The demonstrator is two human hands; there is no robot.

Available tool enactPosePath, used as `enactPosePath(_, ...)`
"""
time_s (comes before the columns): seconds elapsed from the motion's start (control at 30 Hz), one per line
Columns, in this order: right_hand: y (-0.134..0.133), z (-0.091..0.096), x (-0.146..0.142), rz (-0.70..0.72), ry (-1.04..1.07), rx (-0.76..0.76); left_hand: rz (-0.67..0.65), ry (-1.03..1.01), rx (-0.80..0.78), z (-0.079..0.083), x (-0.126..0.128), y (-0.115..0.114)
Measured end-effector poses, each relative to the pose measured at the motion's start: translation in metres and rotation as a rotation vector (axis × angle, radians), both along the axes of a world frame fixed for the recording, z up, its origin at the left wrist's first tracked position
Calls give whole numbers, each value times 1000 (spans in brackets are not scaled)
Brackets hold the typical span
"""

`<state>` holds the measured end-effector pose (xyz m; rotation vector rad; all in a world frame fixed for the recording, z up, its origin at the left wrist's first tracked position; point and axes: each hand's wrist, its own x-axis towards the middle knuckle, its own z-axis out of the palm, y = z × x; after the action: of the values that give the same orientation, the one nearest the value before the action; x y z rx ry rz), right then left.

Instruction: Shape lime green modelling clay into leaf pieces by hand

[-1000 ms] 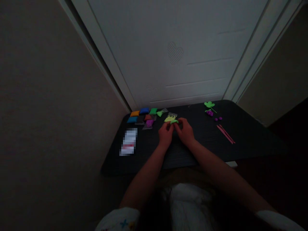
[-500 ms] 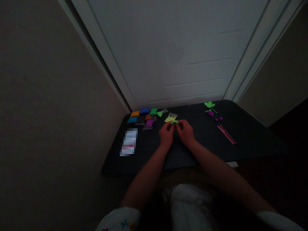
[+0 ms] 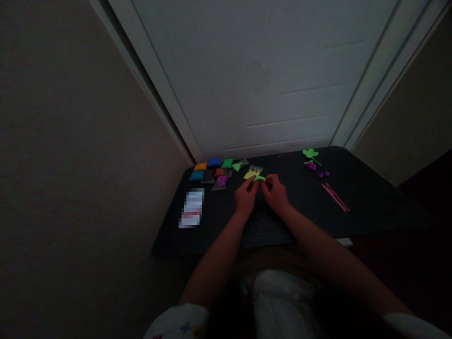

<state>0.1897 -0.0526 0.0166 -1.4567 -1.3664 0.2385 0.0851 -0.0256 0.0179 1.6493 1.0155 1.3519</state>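
My left hand (image 3: 246, 197) and my right hand (image 3: 274, 193) meet over the middle of a dark table (image 3: 367, 207). Between their fingertips they pinch a small flat piece of green clay (image 3: 259, 178). Both hands have their fingers curled and closed on it. A yellow clay packet (image 3: 251, 173) lies just behind the hands.
Several coloured clay packets (image 3: 213, 170) lie at the table's back left. A white leaflet (image 3: 192, 208) sits at the left. A green clay leaf with purple balls (image 3: 310, 159) and pink sticks (image 3: 335, 196) lie to the right. A white door (image 3: 261, 80) stands behind.
The hands stay together on the green clay, with only slight finger movement. The view has shifted a little to the left, so everything appears slightly further right.
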Motion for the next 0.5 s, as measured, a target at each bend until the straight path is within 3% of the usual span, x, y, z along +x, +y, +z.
enactPosePath(0.17, -4, 1, 1, 73, -53, -16, 70, 72, 45, 4, -3, -2)
enactPosePath(0.37, -5, 2, -2, 103, -120, 7, 194, 120, -7, 3, -3, -2)
enactPosePath(0.5, -2, 1, -1, 88, -54, 35, 184, 72, -30, 0, -3, 1)
